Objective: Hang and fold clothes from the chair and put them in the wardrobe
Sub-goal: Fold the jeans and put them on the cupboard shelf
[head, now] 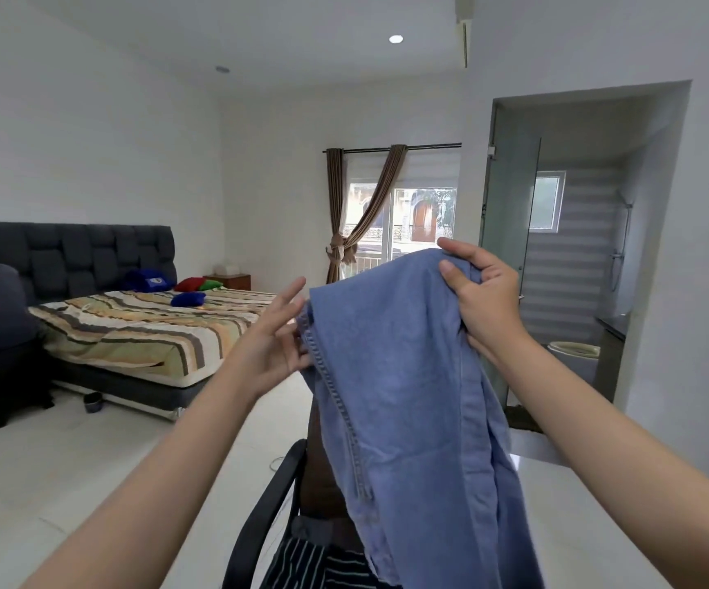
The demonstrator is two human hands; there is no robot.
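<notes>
Your right hand (482,297) grips the top of the jeans (403,388), with the fingers curled round a bunch of the cloth, and holds them up in the air. Your left hand (274,337) is open, its fingers straight, and touches the stitched left edge of the jeans. The jeans hang down in front of you, over the chair (259,516). On the chair seat lies a striped cloth (302,565). The bed (140,329) stands far at the left wall.
</notes>
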